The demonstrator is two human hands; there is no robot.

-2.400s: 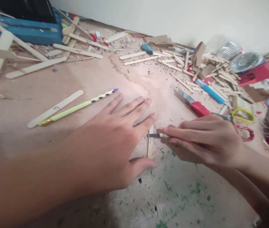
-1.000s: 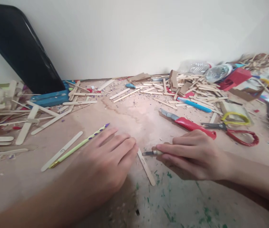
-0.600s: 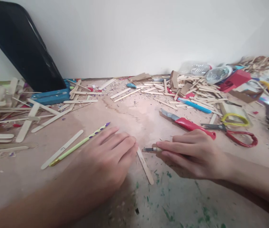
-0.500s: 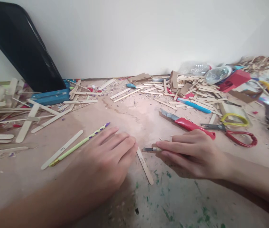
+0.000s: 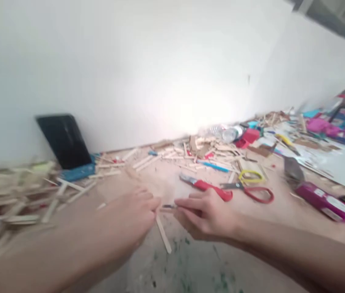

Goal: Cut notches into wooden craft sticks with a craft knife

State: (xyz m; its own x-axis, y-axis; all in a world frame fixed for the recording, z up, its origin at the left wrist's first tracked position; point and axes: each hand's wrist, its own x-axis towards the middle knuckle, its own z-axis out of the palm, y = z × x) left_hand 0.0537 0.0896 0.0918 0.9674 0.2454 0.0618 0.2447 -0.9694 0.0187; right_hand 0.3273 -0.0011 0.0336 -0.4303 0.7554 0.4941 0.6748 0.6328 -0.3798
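head view: right hand [image 5: 204, 215] clamped on small knife [image 5: 169, 206], left hand [image 5: 132, 217] flat by stick [image 5: 163, 234]

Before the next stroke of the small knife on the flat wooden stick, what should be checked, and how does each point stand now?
1. Left hand pins the flat wooden craft stick: cannot tell, blurred; fingertips are at its far end.
2. Right hand grips the small metal-tipped craft knife: ok.
3. Left fingertips apart from the knife tip: not ok, very close.
4. Red-handled utility knife apart from the hands: not ok, it lies against the right hand.
5. Red-and-yellow-handled scissors out of the way: ok.
6. Sharp view: not ok, blurred.
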